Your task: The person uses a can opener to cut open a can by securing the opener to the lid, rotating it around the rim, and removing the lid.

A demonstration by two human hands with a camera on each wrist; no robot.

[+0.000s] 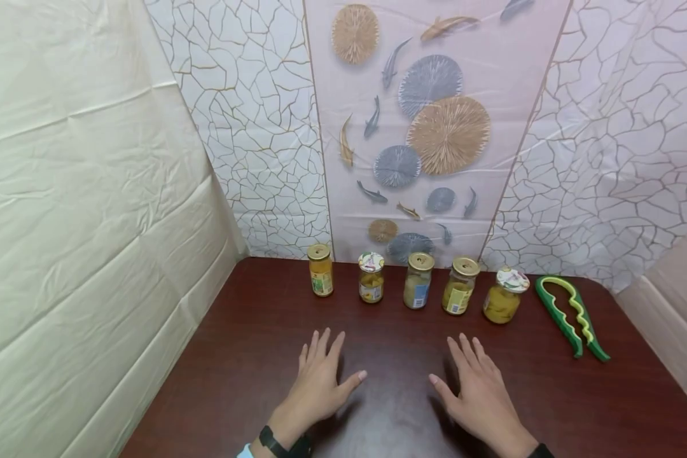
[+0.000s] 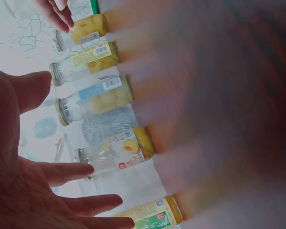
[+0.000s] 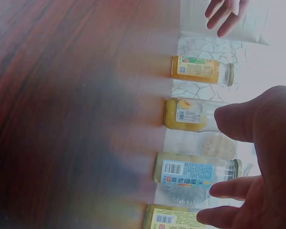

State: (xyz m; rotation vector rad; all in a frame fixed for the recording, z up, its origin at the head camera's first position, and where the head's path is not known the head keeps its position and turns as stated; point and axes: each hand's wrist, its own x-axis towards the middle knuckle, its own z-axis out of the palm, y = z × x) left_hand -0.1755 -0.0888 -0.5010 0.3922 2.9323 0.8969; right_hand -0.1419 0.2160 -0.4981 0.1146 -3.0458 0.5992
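Both hands hold nothing, fingers spread and thumbs pointing inward. My left hand (image 1: pixel 319 383) is over the table in front of the leftmost jar (image 1: pixel 321 273), which has a gold lid and orange contents. My right hand (image 1: pixel 481 394) is in front of the gold-lidded jar with a yellow-green label (image 1: pixel 460 287). Between these jars stand a jar with a patterned white lid (image 1: pixel 371 280) and a gold-lidded jar with a blue label (image 1: pixel 417 283). Another white-lidded jar (image 1: pixel 502 299) stands farther right. Neither hand touches a jar.
A green and yellow jar opener (image 1: pixel 572 318) lies on the dark red table (image 1: pixel 395 356), right of the jars. Behind the row hangs a patterned cloth (image 1: pixel 275 127). Pale cloth (image 1: pixel 91 191) lines the left side, and more cloth hangs at the right.
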